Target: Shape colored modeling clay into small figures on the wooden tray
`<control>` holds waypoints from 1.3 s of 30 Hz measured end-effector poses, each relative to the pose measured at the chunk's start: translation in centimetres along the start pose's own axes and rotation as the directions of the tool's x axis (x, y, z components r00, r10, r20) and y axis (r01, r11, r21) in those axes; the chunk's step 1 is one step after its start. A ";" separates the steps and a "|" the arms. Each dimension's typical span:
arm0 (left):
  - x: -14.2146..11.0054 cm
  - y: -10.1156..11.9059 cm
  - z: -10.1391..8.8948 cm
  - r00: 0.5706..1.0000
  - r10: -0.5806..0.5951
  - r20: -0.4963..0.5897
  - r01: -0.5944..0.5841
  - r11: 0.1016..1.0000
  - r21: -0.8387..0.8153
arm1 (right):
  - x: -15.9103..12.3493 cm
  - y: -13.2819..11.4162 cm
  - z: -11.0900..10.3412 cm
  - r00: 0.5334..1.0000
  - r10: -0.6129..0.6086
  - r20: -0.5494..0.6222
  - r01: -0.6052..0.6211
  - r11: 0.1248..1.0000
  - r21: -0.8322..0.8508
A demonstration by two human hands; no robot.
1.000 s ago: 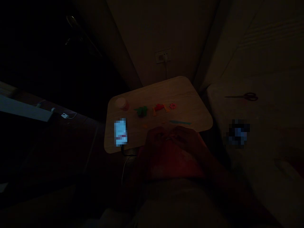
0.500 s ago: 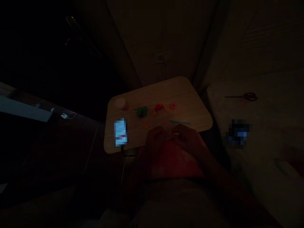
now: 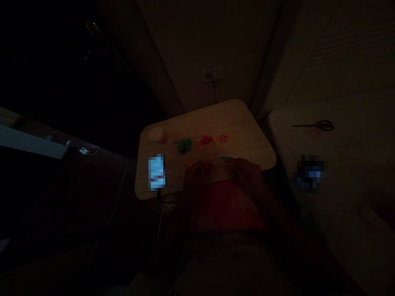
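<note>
In dim light, my left hand (image 3: pixel 197 172) is at the near edge of a small wooden table (image 3: pixel 247 119), its fingers curled. A small orange piece (image 3: pixel 189 163) lies just beyond it, partly covered. My right hand (image 3: pixel 248 170) is also curled at the table edge, beside a teal stick-like tool (image 3: pixel 226 158) whose right part it hides. Whatever either hand pinches is too dark to make out. Farther back lie a green clay-like shape (image 3: pixel 184 144), a red piece with orange legs (image 3: pixel 207 139) and a pinkish-red ring (image 3: pixel 224 138).
A lidded tub (image 3: pixel 158 135) stands at the table's back left, with a lit, blurred phone (image 3: pixel 156 172) in front of it. To the right, scissors (image 3: pixel 317 125) and a blurred dark object (image 3: pixel 309 174) rest on a pale surface. A wall socket (image 3: pixel 211 74) holds a plug.
My hands have moved apart from each other, the left one leftward. My right hand has shifted slightly forward and now covers part of the teal tool.
</note>
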State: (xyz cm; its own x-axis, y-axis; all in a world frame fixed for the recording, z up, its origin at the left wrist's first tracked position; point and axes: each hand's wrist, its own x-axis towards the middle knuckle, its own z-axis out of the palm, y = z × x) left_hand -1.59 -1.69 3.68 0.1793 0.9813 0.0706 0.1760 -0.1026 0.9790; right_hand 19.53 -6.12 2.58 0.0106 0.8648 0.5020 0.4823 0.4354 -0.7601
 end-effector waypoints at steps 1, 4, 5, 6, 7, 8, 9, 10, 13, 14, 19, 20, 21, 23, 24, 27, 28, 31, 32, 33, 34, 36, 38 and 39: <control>0.0 0.0 0.0 1.000 -0.002 0.003 0.002 1.000 0.002 | -0.1 0.1 0.2 1.000 0.015 0.006 -0.015 1.000 -0.005; 0.1 -0.3 0.0 1.000 -0.010 0.003 0.010 1.000 -0.008 | -0.2 0.3 0.3 0.999 0.042 0.017 -0.042 0.999 -0.010; 0.1 -0.4 0.0 1.000 -0.014 0.001 0.014 1.000 -0.021 | -0.2 0.4 0.3 0.999 0.045 0.023 -0.045 0.999 -0.006; 0.1 -0.5 0.0 1.000 -0.018 -0.001 0.018 0.999 -0.036 | -0.2 0.4 0.3 0.999 0.045 0.027 -0.045 0.999 0.002; 0.1 -0.5 0.0 1.000 -0.021 -0.004 0.021 0.999 -0.048 | -0.1 0.3 0.2 0.999 0.042 0.030 -0.042 0.999 0.011; 0.1 -0.6 0.1 1.000 -0.022 -0.006 0.022 0.998 -0.059 | -0.1 0.3 0.2 0.999 0.038 0.034 -0.038 0.999 0.021; 0.1 -0.6 0.1 1.000 -0.022 -0.009 0.022 0.997 -0.068 | -0.1 0.3 0.2 0.999 0.033 0.040 -0.035 0.999 0.030; 0.1 -0.7 0.1 1.000 -0.021 -0.012 0.020 0.997 -0.075 | -0.1 0.2 0.2 0.998 0.031 0.045 -0.033 0.999 0.037; 0.0 -0.6 0.1 1.000 -0.016 -0.004 0.016 0.996 -0.088 | -0.1 0.1 0.2 0.998 0.027 0.055 -0.029 0.998 0.049; 0.0 -0.6 0.1 1.000 -0.017 -0.009 0.016 0.995 -0.097 | -0.1 0.1 0.2 0.998 0.022 0.057 -0.025 0.998 0.055; 0.0 -0.5 0.1 0.999 -0.029 -0.029 0.024 0.991 -0.131 | -0.1 0.1 0.2 0.997 0.005 0.073 -0.010 0.998 0.066; 0.0 -0.5 0.1 0.999 -0.034 -0.028 0.030 0.991 -0.129 | 0.0 0.1 0.2 0.997 0.001 0.072 -0.006 0.998 0.062; 0.0 -0.4 0.1 0.999 -0.040 -0.026 0.037 0.991 -0.127 | 0.0 0.1 0.1 0.998 -0.006 0.070 0.002 0.998 0.058; 0.0 -0.3 0.2 0.998 -0.057 -0.027 0.053 0.989 -0.138 | 0.0 0.1 0.1 0.997 -0.024 0.068 0.021 0.999 0.047; 0.0 -0.2 0.2 0.997 -0.065 -0.032 0.059 0.987 -0.152 | 0.0 0.1 0.1 0.997 -0.030 0.069 0.027 0.999 0.043; -0.1 -0.1 0.2 0.994 -0.097 -0.051 0.085 0.978 -0.192 | 0.0 0.1 0.1 0.997 -0.010 0.078 0.007 0.999 0.038; -0.1 0.0 0.2 0.993 -0.105 -0.058 0.092 0.977 -0.194 | 0.0 0.1 0.2 0.997 0.000 0.078 -0.002 1.000 0.031; -0.2 0.0 0.0 0.994 -0.088 -0.060 0.079 0.985 -0.151 | 0.0 0.1 0.2 0.997 0.004 0.083 -0.004 1.000 0.004; -0.2 0.0 -0.1 0.996 -0.062 -0.062 0.054 0.990 -0.131 | 0.0 0.1 0.3 0.996 -0.009 0.083 0.009 1.000 0.002; -0.2 0.0 -0.2 0.998 -0.026 -0.060 0.020 0.994 -0.108 | 0.0 0.1 0.3 0.996 -0.021 0.084 0.020 1.000 0.005; -0.1 0.0 -0.3 0.998 0.016 -0.056 -0.021 0.996 -0.084 | 0.0 0.2 0.3 0.996 -0.031 0.085 0.031 0.999 0.010; 0.0 -0.1 -0.5 0.995 0.090 -0.048 -0.093 0.994 -0.049 | 0.0 0.2 0.4 0.995 -0.039 0.089 0.038 0.999 0.010; 0.1 -0.2 -0.6 0.992 0.121 -0.040 -0.122 0.992 -0.026 | 0.0 0.2 0.4 0.995 -0.032 0.095 0.032 0.999 0.006; 0.1 -0.3 -0.6 0.992 0.121 -0.039 -0.122 0.992 -0.022 | 0.1 0.2 0.4 0.995 -0.027 0.094 0.027 1.000 0.005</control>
State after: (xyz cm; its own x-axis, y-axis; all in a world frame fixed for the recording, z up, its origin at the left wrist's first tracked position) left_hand -2.22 -1.50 3.48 0.1611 0.9672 0.1962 0.1316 -0.2181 0.9670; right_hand 19.26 -5.90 2.30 -0.0851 0.8723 0.4814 0.4783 0.4596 -0.7483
